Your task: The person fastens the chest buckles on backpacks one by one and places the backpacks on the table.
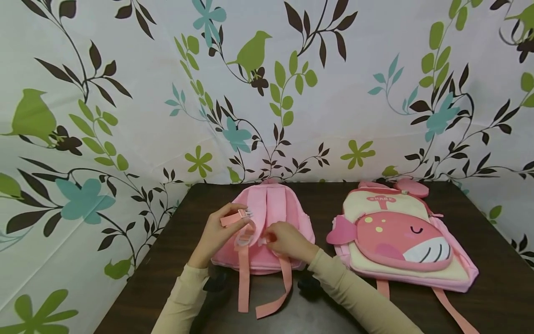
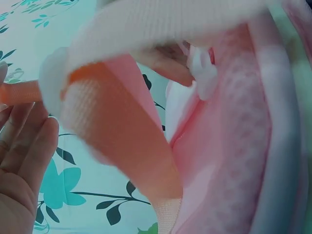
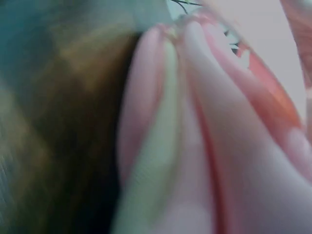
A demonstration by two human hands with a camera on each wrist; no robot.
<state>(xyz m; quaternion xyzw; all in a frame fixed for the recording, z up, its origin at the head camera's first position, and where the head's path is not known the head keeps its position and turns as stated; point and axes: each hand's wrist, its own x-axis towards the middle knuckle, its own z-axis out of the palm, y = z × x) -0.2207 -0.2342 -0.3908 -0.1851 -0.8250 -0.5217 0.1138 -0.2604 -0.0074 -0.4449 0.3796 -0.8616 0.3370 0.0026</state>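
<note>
A small pink backpack [image 1: 298, 222] lies on the table with its shoulder straps facing up. My left hand [image 1: 217, 236] pinches a coral webbing strap [image 1: 231, 219] beside a pale plastic buckle [image 1: 245, 213]. In the left wrist view, the strap's end sits between thumb and fingers, and the webbing loops across the picture. My right hand [image 1: 289, 239] is at the lower middle of the pack with curled fingers, pinching a white plastic piece [image 2: 204, 73]. Two loose strap ends hang toward me. The right wrist view is blurred and shows mostly the pack's pink side [image 3: 234, 136].
To the right lies a second backpack [image 1: 350, 204], cream and pink with a whale-shaped pocket [image 1: 392, 236], its straps hanging toward the front. A dark wood table [image 1: 167, 273] carries both packs. Patterned white fabric [image 1: 137, 55] stands behind and at the left.
</note>
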